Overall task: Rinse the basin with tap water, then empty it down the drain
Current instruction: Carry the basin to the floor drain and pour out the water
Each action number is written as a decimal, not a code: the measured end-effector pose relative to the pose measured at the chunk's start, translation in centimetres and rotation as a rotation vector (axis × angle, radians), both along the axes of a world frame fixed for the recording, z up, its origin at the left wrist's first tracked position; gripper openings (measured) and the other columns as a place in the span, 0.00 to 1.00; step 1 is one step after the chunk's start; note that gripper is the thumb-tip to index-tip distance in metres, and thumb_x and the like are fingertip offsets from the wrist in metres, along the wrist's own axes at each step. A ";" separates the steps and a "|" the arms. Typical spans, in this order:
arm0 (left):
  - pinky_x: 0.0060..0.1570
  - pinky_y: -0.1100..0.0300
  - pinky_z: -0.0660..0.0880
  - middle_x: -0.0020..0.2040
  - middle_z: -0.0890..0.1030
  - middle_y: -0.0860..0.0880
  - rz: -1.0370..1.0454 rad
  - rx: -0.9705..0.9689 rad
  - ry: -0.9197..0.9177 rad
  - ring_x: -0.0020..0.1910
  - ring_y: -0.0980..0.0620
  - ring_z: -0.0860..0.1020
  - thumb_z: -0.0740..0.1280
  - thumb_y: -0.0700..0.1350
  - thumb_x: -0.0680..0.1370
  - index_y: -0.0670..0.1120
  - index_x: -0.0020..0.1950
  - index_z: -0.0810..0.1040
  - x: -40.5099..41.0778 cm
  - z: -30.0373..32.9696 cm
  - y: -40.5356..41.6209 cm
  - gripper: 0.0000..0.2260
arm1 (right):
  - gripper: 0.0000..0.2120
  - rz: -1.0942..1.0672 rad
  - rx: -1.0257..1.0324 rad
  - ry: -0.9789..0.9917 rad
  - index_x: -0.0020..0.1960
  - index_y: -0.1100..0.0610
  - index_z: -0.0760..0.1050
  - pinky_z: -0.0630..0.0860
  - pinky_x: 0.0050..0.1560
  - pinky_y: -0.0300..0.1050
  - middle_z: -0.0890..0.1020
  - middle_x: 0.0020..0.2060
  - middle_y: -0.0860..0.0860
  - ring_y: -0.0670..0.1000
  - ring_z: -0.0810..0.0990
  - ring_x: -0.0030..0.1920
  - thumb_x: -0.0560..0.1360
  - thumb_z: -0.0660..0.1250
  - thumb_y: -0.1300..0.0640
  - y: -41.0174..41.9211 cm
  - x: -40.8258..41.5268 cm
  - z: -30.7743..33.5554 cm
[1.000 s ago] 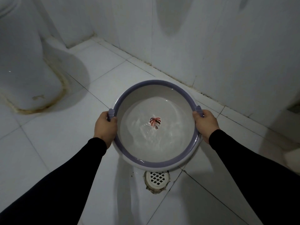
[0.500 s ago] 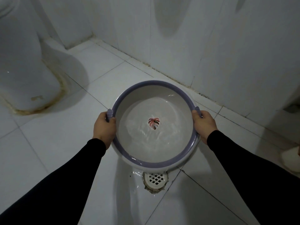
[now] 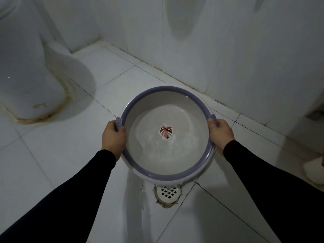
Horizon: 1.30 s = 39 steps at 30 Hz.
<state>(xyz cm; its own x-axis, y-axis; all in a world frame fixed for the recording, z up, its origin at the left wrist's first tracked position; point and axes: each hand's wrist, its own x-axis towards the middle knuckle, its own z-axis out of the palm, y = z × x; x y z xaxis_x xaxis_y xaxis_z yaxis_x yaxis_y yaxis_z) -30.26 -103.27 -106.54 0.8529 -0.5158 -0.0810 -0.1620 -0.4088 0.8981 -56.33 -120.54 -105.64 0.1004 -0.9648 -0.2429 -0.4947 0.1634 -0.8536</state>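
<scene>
A round white basin (image 3: 168, 173) with a purple rim hangs above the tiled floor, tilted toward me, with rippling water and a red leaf print on its bottom. My left hand (image 3: 113, 137) grips its left handle and my right hand (image 3: 221, 135) grips its right handle. Just below the near rim lies the white grated floor drain (image 3: 168, 192). Water glistens on the floor (image 3: 135, 204) to the left of the drain. No tap is in view.
A white toilet base (image 3: 26, 81) with a stained seal stands at the left. Tiled walls (image 3: 245, 50) close the far side and right. A pale object (image 3: 315, 171) sits at the right edge of the floor.
The basin has tipped a little more toward me, its water sloshing to the near side. A wet streak has spread on the floor beside the drain. Both hands keep their hold.
</scene>
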 end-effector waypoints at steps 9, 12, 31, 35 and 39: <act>0.45 0.59 0.68 0.41 0.75 0.55 0.003 -0.021 -0.006 0.44 0.50 0.75 0.57 0.54 0.82 0.46 0.56 0.74 -0.4 0.3 0.0 0.14 | 0.20 -0.003 -0.007 0.006 0.49 0.57 0.73 0.67 0.32 0.40 0.76 0.39 0.50 0.48 0.75 0.37 0.78 0.55 0.40 0.2 -0.1 0.0; 0.45 0.59 0.68 0.42 0.75 0.53 0.003 -0.020 -0.014 0.44 0.50 0.75 0.57 0.53 0.82 0.45 0.57 0.74 -0.5 0.4 -0.1 0.14 | 0.20 -0.001 -0.010 0.017 0.48 0.56 0.73 0.66 0.32 0.40 0.76 0.38 0.50 0.47 0.74 0.36 0.78 0.55 0.40 0.3 -0.1 0.0; 0.46 0.57 0.69 0.43 0.76 0.52 -0.003 -0.017 0.005 0.45 0.48 0.75 0.56 0.56 0.82 0.46 0.56 0.73 -1.0 0.7 0.2 0.15 | 0.20 -0.016 -0.007 0.001 0.52 0.56 0.72 0.69 0.44 0.43 0.76 0.40 0.50 0.51 0.76 0.41 0.78 0.55 0.40 0.3 -0.1 -0.2; 0.44 0.57 0.68 0.41 0.75 0.53 -0.009 -0.015 -0.012 0.43 0.49 0.75 0.56 0.55 0.82 0.46 0.54 0.73 -1.1 0.7 0.3 0.14 | 0.21 -0.018 -0.009 0.005 0.53 0.57 0.73 0.72 0.46 0.45 0.78 0.43 0.52 0.54 0.77 0.45 0.78 0.55 0.40 0.3 -0.1 -0.2; 0.43 0.58 0.67 0.40 0.75 0.52 -0.010 -0.009 -0.031 0.43 0.49 0.74 0.56 0.53 0.82 0.45 0.54 0.73 -1.1 0.7 0.3 0.13 | 0.19 -0.019 -0.009 0.012 0.52 0.55 0.72 0.71 0.47 0.45 0.78 0.44 0.53 0.54 0.77 0.45 0.78 0.55 0.40 0.4 -0.2 -0.2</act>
<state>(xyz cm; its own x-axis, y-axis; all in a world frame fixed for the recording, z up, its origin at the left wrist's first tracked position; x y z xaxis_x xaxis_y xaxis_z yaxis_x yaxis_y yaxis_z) -31.40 -102.96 -105.84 0.8495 -0.5252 -0.0500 -0.1938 -0.3989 0.8963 -56.51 -120.13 -105.84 0.0797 -0.9687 -0.2353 -0.5015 0.1651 -0.8493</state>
